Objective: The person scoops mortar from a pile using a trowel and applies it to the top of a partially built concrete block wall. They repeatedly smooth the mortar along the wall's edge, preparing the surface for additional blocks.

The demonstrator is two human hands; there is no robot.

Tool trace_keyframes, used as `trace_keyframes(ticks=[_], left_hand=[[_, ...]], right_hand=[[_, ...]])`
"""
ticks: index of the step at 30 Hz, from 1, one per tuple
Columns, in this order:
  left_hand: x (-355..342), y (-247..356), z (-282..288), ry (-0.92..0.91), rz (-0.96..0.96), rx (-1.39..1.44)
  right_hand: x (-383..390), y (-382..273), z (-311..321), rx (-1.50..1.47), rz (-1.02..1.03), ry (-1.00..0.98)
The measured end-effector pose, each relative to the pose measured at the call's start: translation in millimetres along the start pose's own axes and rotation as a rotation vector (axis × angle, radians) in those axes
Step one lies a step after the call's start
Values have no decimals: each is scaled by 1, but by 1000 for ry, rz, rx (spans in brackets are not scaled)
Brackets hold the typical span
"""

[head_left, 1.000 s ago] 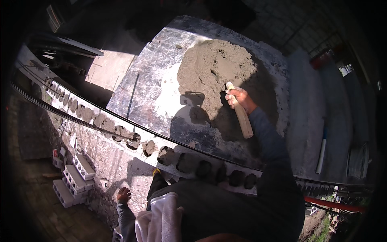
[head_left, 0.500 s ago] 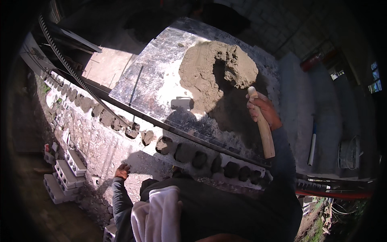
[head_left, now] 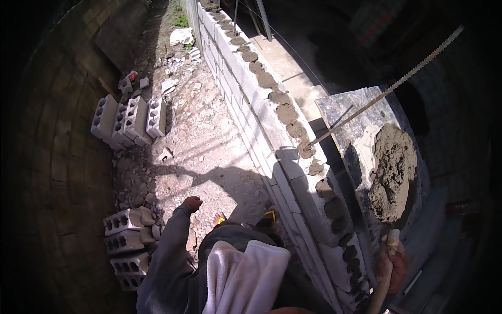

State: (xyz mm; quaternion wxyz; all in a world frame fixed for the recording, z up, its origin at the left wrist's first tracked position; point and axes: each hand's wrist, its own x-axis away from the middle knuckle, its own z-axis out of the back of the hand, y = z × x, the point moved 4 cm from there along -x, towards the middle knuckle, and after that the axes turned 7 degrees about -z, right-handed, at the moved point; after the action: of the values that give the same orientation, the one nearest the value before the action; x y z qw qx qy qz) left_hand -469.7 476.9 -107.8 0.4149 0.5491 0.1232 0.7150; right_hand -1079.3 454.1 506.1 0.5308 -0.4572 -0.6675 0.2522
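Right hand (head_left: 393, 261) with fingers wrapped around a pale wooden tool handle (head_left: 385, 272) at lower right, just below a grey wet mortar heap (head_left: 393, 172) on a flat stained mixing board (head_left: 345, 112), beyond a grey hollow-block wall (head_left: 272, 120), left hand (head_left: 192, 203) hanging free over rubble ground, fingers loosely curled, holding nothing.

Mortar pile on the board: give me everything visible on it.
The mortar pile is a grey-brown, wet-looking, lumpy mound with a rough surface. It sits on the right part of a flat, smeared mortar board beyond the block wall, partly sunlit, its lower edge in shadow. Just below it the right hand holds a wooden handle; the tool's blade is not discernible.
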Motion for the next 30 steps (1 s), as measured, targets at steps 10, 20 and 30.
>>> trace_keyframes(ticks=[10, 20, 30], left_hand=[[156, -215, 36, 16, -10, 256], [185, -180, 38, 247, 401, 895], [-15, -90, 80, 504, 209, 1109]], right_hand=[[-99, 121, -195, 204, -354, -429], [-291, 166, -338, 349, -490, -758], [-507, 127, -475, 486, -430, -902]])
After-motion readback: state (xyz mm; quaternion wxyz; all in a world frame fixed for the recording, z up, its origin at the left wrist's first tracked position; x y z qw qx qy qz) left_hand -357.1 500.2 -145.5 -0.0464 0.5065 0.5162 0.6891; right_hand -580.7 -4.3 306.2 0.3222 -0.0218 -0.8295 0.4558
